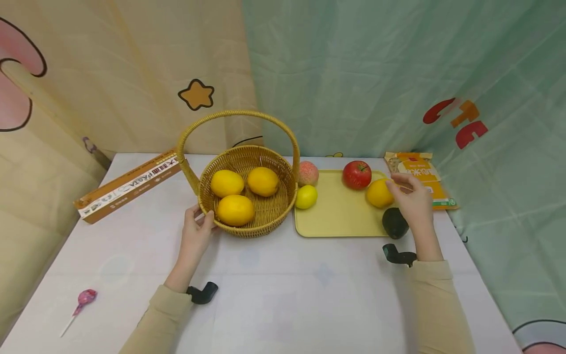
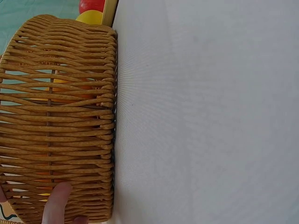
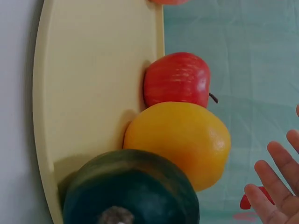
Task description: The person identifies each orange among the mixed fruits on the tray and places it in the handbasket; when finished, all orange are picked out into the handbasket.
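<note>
My left hand (image 1: 196, 238) grips the near-left rim of a wicker basket (image 1: 251, 230) with a tall arched handle. Three yellow mango-like fruits (image 1: 236, 210) lie inside it. In the left wrist view a finger rests against the woven wall. My right hand (image 1: 414, 199) hovers at the right end of a pale yellow tray (image 1: 340, 216), its fingers loosely extended and holding nothing. Closest to it is a yellow-orange fruit (image 3: 180, 142), apart from the fingers in the right wrist view. A dark green avocado (image 1: 395, 223) and a red apple (image 1: 356, 175) flank that fruit.
At the tray's left end sit a lemon (image 1: 306, 197) and a pinkish peach (image 1: 308, 173). A long pasta box (image 1: 130, 187) lies left of the basket. An orange food packet (image 1: 420, 172) is behind my right hand, and a lollipop (image 1: 86, 297) lies at the front left.
</note>
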`<state>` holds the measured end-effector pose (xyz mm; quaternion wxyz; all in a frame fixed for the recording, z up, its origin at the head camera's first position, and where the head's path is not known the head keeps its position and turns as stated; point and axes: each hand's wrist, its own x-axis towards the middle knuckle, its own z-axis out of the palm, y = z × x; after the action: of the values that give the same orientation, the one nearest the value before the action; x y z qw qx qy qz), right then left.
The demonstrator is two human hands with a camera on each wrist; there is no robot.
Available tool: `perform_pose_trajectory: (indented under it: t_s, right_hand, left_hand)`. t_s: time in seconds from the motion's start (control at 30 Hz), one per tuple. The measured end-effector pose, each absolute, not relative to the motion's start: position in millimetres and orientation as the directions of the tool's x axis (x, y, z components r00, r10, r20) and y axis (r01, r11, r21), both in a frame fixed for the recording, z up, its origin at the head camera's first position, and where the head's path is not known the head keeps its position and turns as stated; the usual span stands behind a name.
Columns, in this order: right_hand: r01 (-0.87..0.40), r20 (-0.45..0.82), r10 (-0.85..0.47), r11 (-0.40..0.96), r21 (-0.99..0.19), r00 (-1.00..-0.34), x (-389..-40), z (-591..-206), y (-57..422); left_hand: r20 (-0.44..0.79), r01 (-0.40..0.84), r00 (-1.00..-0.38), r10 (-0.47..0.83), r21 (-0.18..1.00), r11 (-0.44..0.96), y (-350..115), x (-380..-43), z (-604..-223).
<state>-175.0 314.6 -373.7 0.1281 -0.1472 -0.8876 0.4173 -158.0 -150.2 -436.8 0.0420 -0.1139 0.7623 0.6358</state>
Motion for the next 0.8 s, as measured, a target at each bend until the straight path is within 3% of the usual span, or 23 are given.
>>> perform_pose_trajectory:
  t_s: [0.27, 0.57, 0.8]
  right_hand:
    - [0.215, 0.053, 0.393, 0.605, -0.767, -0.918, -179.1, -384.3, 331.0]
    - [0.260, -0.138, 0.227, 0.701, -0.664, -0.964, -192.6, -398.6, 337.2]
    - [0.303, -0.213, 0.216, 0.716, -0.629, -0.953, -204.1, -408.1, 339.9]
  left_hand:
    - [-0.206, -0.225, -0.971, -0.126, 0.960, 0.167, -149.9, -158.1, -436.7]
    - [-0.206, -0.223, -0.971, -0.120, 0.961, 0.161, -150.7, -157.8, -436.9]
    - [-0.209, -0.228, -0.970, -0.124, 0.959, 0.169, -150.2, -158.2, -436.7]
